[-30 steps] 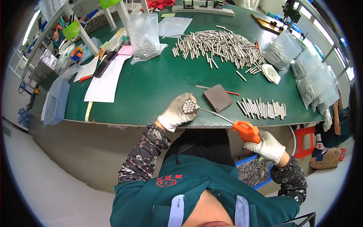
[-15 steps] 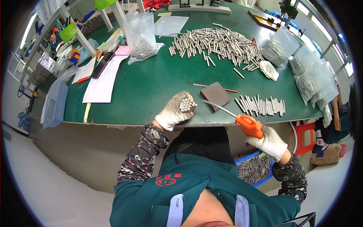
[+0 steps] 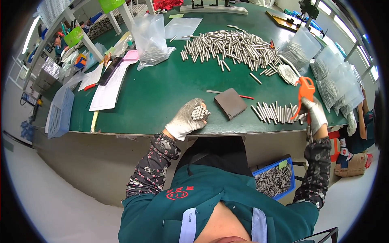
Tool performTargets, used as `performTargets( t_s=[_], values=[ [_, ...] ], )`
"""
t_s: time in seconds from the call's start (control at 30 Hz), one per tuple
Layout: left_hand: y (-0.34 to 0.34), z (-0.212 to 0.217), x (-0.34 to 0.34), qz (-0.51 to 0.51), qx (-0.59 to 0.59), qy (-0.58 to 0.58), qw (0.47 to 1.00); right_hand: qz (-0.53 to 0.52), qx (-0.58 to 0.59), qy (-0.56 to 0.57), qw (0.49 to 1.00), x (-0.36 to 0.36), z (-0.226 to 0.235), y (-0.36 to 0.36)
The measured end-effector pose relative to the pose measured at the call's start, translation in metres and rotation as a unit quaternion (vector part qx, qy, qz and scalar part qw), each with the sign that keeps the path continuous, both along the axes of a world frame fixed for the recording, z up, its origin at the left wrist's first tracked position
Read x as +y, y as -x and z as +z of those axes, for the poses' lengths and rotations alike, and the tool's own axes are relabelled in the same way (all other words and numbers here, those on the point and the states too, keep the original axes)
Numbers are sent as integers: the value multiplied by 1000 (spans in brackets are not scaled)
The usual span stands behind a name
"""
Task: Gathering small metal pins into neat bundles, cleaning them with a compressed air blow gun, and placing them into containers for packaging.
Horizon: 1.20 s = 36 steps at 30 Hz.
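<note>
My left hand (image 3: pixel 182 121), in a pale work glove with a greyed palm, is closed around a bundle of metal pins (image 3: pixel 199 114). The bundle's round ends face up, just over the table's near edge. On the right, my gloved right hand (image 3: pixel 317 115) grips an orange air blow gun (image 3: pixel 306 88), its thin nozzle pointing up and away. Between the hands lies a brown square block (image 3: pixel 231 105) with a thin red-and-grey stick (image 3: pixel 246 97) partly hidden behind it. A row of loose metal pins (image 3: pixel 277 113) lies just left of my right hand.
A large heap of pins (image 3: pixel 233 46) covers the far middle of the green table (image 3: pixel 158 89). Filled plastic bags (image 3: pixel 330 89) stand at the right, another bag (image 3: pixel 150 40) at the back left. Papers (image 3: pixel 107 95) and a blue basket (image 3: pixel 60 113) are left. Below sits a blue bin (image 3: pixel 289 190) of pins.
My right hand has moved right and away from me with the air blow gun, whose nozzle has swung from the block toward the far side. My left hand stays almost still around the bundle.
</note>
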<state>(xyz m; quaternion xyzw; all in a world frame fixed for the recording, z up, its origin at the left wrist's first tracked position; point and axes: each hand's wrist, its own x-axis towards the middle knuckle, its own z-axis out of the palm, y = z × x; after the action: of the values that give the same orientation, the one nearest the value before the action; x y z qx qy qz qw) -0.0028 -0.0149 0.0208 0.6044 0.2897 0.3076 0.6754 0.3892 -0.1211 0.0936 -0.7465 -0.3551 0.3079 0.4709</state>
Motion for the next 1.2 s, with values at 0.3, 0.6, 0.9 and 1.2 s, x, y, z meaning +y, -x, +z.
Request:
performTargets(
  t_s=[0.3, 0.6, 0.9, 1.2],
  values=[
    [1, -5, -1, 20, -20, 16, 999, -137, -88, 56, 985, 56, -79, -166],
    [2, -1, -1, -4, -7, 7, 1000, -110, -368, 198, 902, 49, -85, -162],
    [-2, 5, -6, 32, -3, 3, 999, 41, -564, -208, 798, 44, -13, 75],
    [0, -3, 1, 31, 38, -29, 998, 205, -585, -68, 782, 50, -51, 196]
  ],
)
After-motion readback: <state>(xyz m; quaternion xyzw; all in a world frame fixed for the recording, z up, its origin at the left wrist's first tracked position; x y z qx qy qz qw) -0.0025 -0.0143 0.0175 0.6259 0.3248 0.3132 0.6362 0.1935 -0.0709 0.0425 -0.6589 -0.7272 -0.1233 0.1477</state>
